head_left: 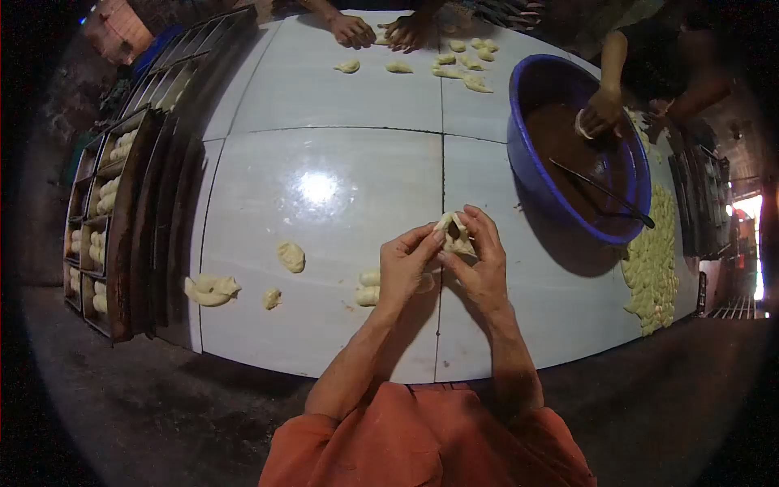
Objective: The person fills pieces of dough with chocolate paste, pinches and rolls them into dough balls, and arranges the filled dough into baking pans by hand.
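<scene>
A small piece of dough [454, 232] sits right between the two hands, up at the fingertips. The left hand [406, 264] pinches it from one side and the right hand [481, 260] pinches it from the other side. Both hands are closed on it with fingers and thumbs. The dough is pale yellow, soft and folded, with a dark spot in its middle.

Just under the left hand lie two little dough rolls [369, 288], smooth and plump, side by side. Farther out past the left hand are a round lump [291, 256], a tiny lump [272, 299] and a bigger, bumpy pile of dough [209, 290].

The table [324, 146] under the hands is white, shiny and flat, with thin dark lines across it.

Up and beyond the right hand is a big round blue bowl [527, 162], full of brown, smooth filling [568, 150]. A thin dark tool [600, 192] leans in it. Another person's hand [602, 112] dips into the brown stuff.

Out past the right hand, by the table's edge, lies a long heap of many small dough pieces [653, 260].

Far ahead of both hands, a second person's hands [381, 31] press on the table, with more dough bits [462, 61] near them.
</scene>
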Demonstrator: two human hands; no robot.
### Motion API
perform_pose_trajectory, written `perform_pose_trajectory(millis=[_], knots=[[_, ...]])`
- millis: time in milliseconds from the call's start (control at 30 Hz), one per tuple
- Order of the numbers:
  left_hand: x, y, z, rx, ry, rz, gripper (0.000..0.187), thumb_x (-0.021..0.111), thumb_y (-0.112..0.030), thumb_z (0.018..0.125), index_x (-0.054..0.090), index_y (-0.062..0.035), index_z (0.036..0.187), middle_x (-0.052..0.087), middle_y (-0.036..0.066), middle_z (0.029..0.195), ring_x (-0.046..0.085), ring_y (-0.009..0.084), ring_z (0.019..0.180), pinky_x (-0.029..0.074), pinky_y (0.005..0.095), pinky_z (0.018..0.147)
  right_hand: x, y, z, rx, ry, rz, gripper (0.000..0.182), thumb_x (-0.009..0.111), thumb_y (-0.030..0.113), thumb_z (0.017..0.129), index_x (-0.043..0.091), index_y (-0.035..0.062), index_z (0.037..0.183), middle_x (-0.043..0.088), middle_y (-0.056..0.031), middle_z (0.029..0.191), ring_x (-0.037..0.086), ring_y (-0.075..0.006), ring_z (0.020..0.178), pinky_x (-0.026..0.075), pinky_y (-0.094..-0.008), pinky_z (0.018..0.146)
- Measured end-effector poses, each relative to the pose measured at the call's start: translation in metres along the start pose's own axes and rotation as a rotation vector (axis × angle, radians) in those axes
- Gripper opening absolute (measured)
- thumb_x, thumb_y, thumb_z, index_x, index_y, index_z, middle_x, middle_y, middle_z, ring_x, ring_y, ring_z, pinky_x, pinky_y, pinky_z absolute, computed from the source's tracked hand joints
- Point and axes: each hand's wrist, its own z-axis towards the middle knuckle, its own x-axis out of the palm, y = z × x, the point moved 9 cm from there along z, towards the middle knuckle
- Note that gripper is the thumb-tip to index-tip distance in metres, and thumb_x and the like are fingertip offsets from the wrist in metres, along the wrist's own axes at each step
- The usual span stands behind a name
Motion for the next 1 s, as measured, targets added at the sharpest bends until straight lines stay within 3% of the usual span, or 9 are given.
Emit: perform_pose_trajectory(millis=[100,133,267,367,433,533,800,900,1000], knots=[[-0.006,-0.012,-0.01,0.095,-0.026,0.046,0.036,0.072,-0.016,0.093,0.066,0.0058,0.12,0.072,0.011,0.102,0.068,0.0143,0.089,0.056,0.0264,0.078,0.016,0.003,-0.006,-0.107,-0.105,-0.07,0.03,0.068,0.004,0.09,0.066,0.0018,0.12,0.058,-0.0133,0.12,0.064,-0.024,0.104,0.055,-0.0351,0.084],[-0.011,-0.013,-0.007,0.174,-0.071,0.032,0.034,0.073,-0.012,0.091,0.067,0.004,0.12,0.072,0.01,0.106,0.067,0.013,0.092,0.054,0.0235,0.077,0.015,0.006,-0.006,-0.068,-0.178,-0.078,0.018,0.066,0.003,0.092,0.07,0.0002,0.109,0.063,-0.0115,0.109,0.065,-0.0218,0.091,0.054,-0.0324,0.077],[-0.018,-0.024,-0.005,0.131,-0.072,0.032,0.039,0.077,-0.015,0.088,0.067,0.0051,0.12,0.072,0.011,0.105,0.067,0.013,0.089,0.054,0.0235,0.079,0.025,0.005,0.001,0.013,-0.154,-0.042,0.015,0.066,0.008,0.093,0.07,0.0007,0.106,0.066,-0.0078,0.092,0.064,-0.017,0.081,0.051,-0.0282,0.071],[-0.017,-0.027,-0.005,-0.056,-0.003,0.012,0.037,0.074,-0.022,0.091,0.066,0.0024,0.118,0.07,0.009,0.099,0.068,0.0145,0.089,0.058,0.0267,0.072,0.042,-0.025,-0.005,0.422,-0.062,0.496,0.018,0.068,0.016,0.095,0.07,-0.001,0.103,0.067,-0.0009,0.085,0.062,-0.0119,0.077,0.051,-0.0268,0.07],[-0.025,-0.032,-0.003,-0.08,0.02,0.004,0.036,0.074,-0.022,0.092,0.066,0.0021,0.117,0.07,0.009,0.098,0.069,0.0149,0.086,0.059,0.0265,0.069,0.045,-0.025,-0.014,0.491,0.006,0.595,0.024,0.068,0.018,0.095,0.069,-0.0012,0.109,0.067,-0.0011,0.094,0.062,-0.0125,0.083,0.05,-0.0267,0.073],[-0.031,-0.035,-0.003,-0.095,0.062,0.026,0.036,0.073,-0.023,0.092,0.065,0.0017,0.117,0.069,0.01,0.098,0.07,0.0156,0.082,0.06,0.026,0.067,0.041,0.01,-0.014,0.087,0.182,0.347,0.032,0.068,0.016,0.095,0.067,0.0027,0.125,0.065,-0.0067,0.11,0.061,-0.0141,0.097,0.05,-0.0264,0.082],[-0.022,-0.032,-0.016,-0.063,0.196,0.05,0.028,0.071,-0.013,0.092,0.066,-0.0002,0.117,0.069,0.009,0.098,0.069,0.0149,0.086,0.06,0.0259,0.07,0.027,0.013,-0.007,-0.201,0.018,0.283,0.014,0.076,0.011,0.089,0.07,0.0027,0.098,0.061,-0.0051,0.1,0.058,-0.0125,0.088,0.049,-0.0273,0.078],[-0.02,-0.027,-0.019,-0.082,0.249,0.058,0.025,0.067,-0.012,0.094,0.067,-0.0007,0.116,0.069,0.008,0.098,0.069,0.014,0.087,0.06,0.0258,0.072,0.031,0.005,-0.011,-0.04,-0.211,0.485,0.017,0.077,0.013,0.087,0.066,0.0046,0.097,0.06,-0.0044,0.103,0.057,-0.0118,0.088,0.049,-0.0259,0.073],[-0.016,-0.026,-0.028,-0.081,0.282,0.063,0.024,0.064,-0.013,0.096,0.067,-0.0006,0.117,0.07,0.008,0.099,0.068,0.0131,0.087,0.06,0.0249,0.072,0.03,-0.003,-0.018,-0.142,-0.235,0.241,0.021,0.08,0.015,0.086,0.063,0.0056,0.094,0.061,-0.0027,0.09,0.056,-0.0101,0.078,0.048,-0.0252,0.064]])
